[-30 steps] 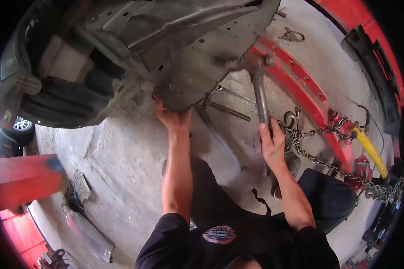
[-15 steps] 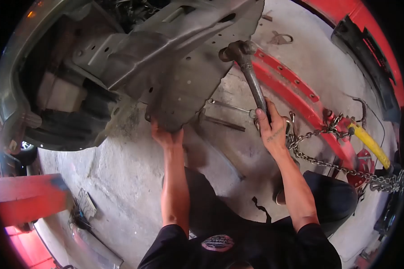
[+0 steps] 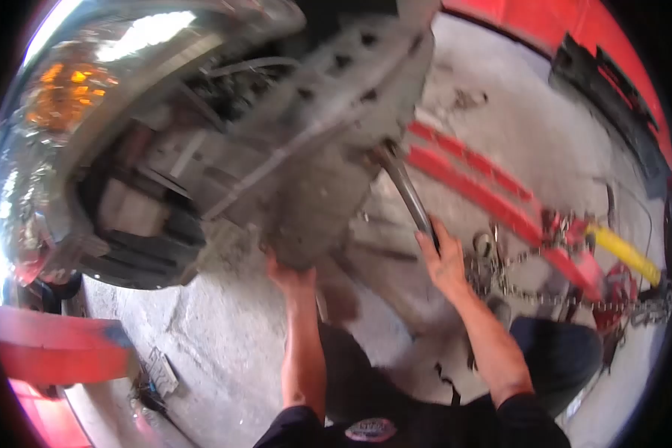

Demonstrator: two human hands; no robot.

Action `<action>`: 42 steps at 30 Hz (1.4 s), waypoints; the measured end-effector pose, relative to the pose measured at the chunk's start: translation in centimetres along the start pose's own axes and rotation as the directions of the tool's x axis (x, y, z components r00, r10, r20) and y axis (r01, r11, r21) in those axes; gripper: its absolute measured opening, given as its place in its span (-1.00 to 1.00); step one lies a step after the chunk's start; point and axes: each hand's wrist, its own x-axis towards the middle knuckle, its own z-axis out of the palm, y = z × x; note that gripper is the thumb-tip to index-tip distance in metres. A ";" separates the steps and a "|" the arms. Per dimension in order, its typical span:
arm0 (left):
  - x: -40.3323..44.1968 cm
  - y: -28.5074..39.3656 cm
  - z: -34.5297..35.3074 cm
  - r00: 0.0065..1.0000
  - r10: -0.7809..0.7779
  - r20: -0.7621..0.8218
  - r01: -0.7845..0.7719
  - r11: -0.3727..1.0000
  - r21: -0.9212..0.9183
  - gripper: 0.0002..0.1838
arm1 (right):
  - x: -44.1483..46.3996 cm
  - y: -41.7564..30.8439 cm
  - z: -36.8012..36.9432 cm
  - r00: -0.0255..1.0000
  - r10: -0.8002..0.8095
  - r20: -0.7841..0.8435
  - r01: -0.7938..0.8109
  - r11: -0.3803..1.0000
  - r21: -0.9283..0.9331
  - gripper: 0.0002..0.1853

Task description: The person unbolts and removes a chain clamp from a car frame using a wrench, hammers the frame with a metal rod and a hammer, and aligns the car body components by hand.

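In my right hand (image 3: 443, 261) is a hammer (image 3: 408, 196), gripped by its handle with the fingers wrapped round it. The hammer's head is at the edge of a large dark sheet-metal panel (image 3: 313, 198), though blur hides whether they touch. My left hand (image 3: 291, 275) holds the panel's lower corner, its fingertips partly hidden by the metal. The panel extends from the underside of a vehicle's front end, beside a dark plastic wheel-arch liner (image 3: 145, 257).
A red steel beam (image 3: 485, 179) lies to the right, with a chain (image 3: 545, 299) and a yellow bar (image 3: 626, 252) near its end. Another red beam (image 3: 60, 345) juts in at left. An orange lamp (image 3: 71, 97) is at upper left, and a black trim piece (image 3: 612, 112) at upper right.
The hammer has swung down and toward me, its head now at the panel's edge. My view has shifted, bringing more of the vehicle's front and lamp into sight. The left hand keeps its hold.
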 end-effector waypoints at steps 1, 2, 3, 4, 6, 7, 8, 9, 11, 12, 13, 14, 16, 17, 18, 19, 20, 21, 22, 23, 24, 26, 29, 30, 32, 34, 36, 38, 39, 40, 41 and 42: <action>-0.5 0.0 0.6 0.999 -0.001 -0.039 0.000 1.000 -0.004 -0.41 | -0.2 1.1 0.2 0.999 -0.024 -0.021 0.024 1.000 0.003 -0.52; -0.6 0.0 0.7 0.998 -0.012 -0.067 0.010 1.000 -0.030 -0.42 | -0.3 1.7 0.3 0.999 -0.028 -0.040 0.028 0.999 0.015 -0.52; -0.4 -0.1 0.6 0.995 -0.033 -0.097 0.028 0.998 -0.053 -0.43 | -0.3 2.2 0.4 0.998 -0.023 -0.060 0.025 0.999 0.028 -0.52; -0.4 0.1 0.6 0.994 -0.034 -0.099 0.030 0.999 -0.042 -0.44 | -0.5 2.4 0.4 0.999 0.012 -0.051 -0.010 0.999 0.033 -0.51; -0.3 0.0 0.4 0.991 -0.048 -0.121 0.046 0.999 -0.017 -0.45 | -0.9 3.4 0.3 0.997 0.061 -0.044 -0.058 0.996 0.064 -0.51; -0.1 -0.3 0.0 0.994 -0.045 -0.103 0.047 0.999 0.010 -0.45 | -1.1 4.4 0.4 0.996 0.078 -0.040 -0.074 0.993 0.095 -0.51; 0.1 -0.4 -0.5 0.995 -0.046 -0.086 0.049 0.998 0.040 -0.46 | -1.2 5.3 0.6 0.994 0.100 -0.035 -0.094 0.988 0.126 -0.51; 0.2 -0.2 -0.6 0.996 -0.049 -0.074 0.055 0.996 0.074 -0.46 | -1.5 5.9 0.8 0.995 0.093 -0.047 -0.085 0.986 0.141 -0.53; 0.5 -0.1 -0.4 0.995 -0.071 -0.073 0.076 0.995 0.060 -0.46 | -1.8 7.1 1.1 0.994 0.084 -0.072 -0.071 0.982 0.173 -0.56; 0.4 -0.1 -0.4 0.994 -0.083 -0.076 0.087 0.995 0.054 -0.46 | -2.1 7.9 1.3 0.992 0.099 -0.077 -0.083 0.979 0.184 -0.57; 0.3 -0.1 -0.6 0.993 -0.085 -0.077 0.089 0.995 0.046 -0.46 | -2.6 8.6 1.6 0.990 0.117 -0.081 -0.099 0.976 0.195 -0.58; 0.2 0.0 -0.7 0.994 -0.084 -0.076 0.087 0.996 0.035 -0.47 | -3.0 9.1 1.7 0.988 0.130 -0.084 -0.111 0.972 0.205 -0.59; 0.3 0.0 -0.9 0.993 -0.087 -0.084 0.090 0.995 0.034 -0.47 | -3.7 9.7 1.7 0.973 0.222 -0.065 -0.209 0.964 0.162 -0.54; 0.2 0.0 -0.6 0.991 -0.094 -0.096 0.098 0.994 0.043 -0.46 | -4.2 10.1 1.6 0.962 0.269 -0.058 -0.259 0.956 0.138 -0.51; 0.2 0.0 -0.4 0.989 -0.102 -0.106 0.108 0.993 0.053 -0.46 | -4.5 10.9 1.5 0.965 0.260 -0.044 -0.257 0.965 0.058 -0.52; 0.2 0.0 -0.4 0.986 -0.101 -0.130 0.110 0.992 0.063 -0.46 | -4.6 12.2 1.6 0.967 0.252 -0.031 -0.253 0.967 -0.021 -0.52; 0.1 0.0 -0.4 0.983 -0.101 -0.155 0.113 0.991 0.072 -0.45 | -4.9 13.8 1.8 0.969 0.246 -0.016 -0.247 0.964 -0.102 -0.53; 0.1 0.0 -0.5 0.978 -0.100 -0.181 0.116 0.990 0.080 -0.45 | -5.2 15.7 2.3 0.963 0.271 -0.001 -0.270 0.958 -0.094 -0.53; 0.3 -0.1 -0.6 0.981 -0.095 -0.169 0.109 0.991 0.072 -0.45 | -5.7 17.9 3.0 0.955 0.296 0.015 -0.293 0.952 -0.087 -0.54; 0.5 -0.3 -0.8 0.982 -0.092 -0.162 0.103 0.993 0.064 -0.45 | -6.3 18.1 3.0 0.937 0.347 0.039 -0.344 0.936 -0.075 -0.55; 0.5 -0.4 -1.2 0.983 -0.088 -0.161 0.099 0.993 0.058 -0.45 | -6.8 18.5 3.0 0.915 0.397 0.063 -0.393 0.917 -0.067 -0.55; 0.5 -0.3 -2.2 0.982 -0.113 -0.153 0.119 0.992 0.034 -0.46 | -7.5 15.5 2.8 0.837 0.532 0.131 -0.533 0.846 -0.035 -0.57; 0.7 0.1 -0.9 0.991 -0.094 -0.093 0.098 0.994 0.043 -0.46 | -8.6 18.3 4.0 0.855 0.494 0.158 -0.497 0.867 -0.021 -0.66; 0.4 0.2 0.0 0.994 -0.081 -0.070 0.085 0.995 0.049 -0.45 | -8.5 18.8 4.1 0.851 0.496 0.174 -0.504 0.863 0.005 -0.69; 0.0 0.2 0.9 0.992 -0.092 -0.084 0.094 0.995 0.021 -0.47 | -8.4 18.7 3.9 0.842 0.499 0.204 -0.519 0.853 0.056 -0.75; 0.0 0.3 0.6 0.989 -0.107 -0.104 0.108 0.994 0.003 -0.48 | -7.6 17.5 3.1 0.801 0.541 0.257 -0.569 0.821 0.044 -0.78; -0.2 0.4 0.0 0.982 -0.134 -0.136 0.135 0.991 0.000 -0.48 | -7.5 17.0 2.7 0.795 0.548 0.261 -0.569 0.822 0.005 -0.78; -0.2 0.5 0.4 0.974 -0.151 -0.166 0.153 0.988 -0.005 -0.49 | -7.3 18.4 3.1 0.834 0.509 0.212 -0.512 0.858 -0.046 -0.76; -0.1 0.6 0.8 0.971 -0.159 -0.178 0.161 0.987 -0.004 -0.49 | -7.3 20.0 3.3 0.850 0.488 0.201 -0.485 0.872 -0.067 -0.75; 0.2 0.6 0.4 0.974 -0.149 -0.173 0.153 0.988 0.012 -0.50 | -7.5 22.3 3.6 0.864 0.467 0.191 -0.458 0.884 -0.089 -0.74; 0.5 0.4 -0.4 0.976 -0.139 -0.169 0.146 0.989 0.027 -0.51 | -7.5 23.5 3.8 0.877 0.445 0.182 -0.431 0.895 -0.111 -0.73; 0.6 0.3 -1.0 0.978 -0.130 -0.166 0.138 0.989 0.042 -0.51 | -7.3 21.9 3.4 0.854 0.483 0.190 -0.480 0.875 -0.068 -0.73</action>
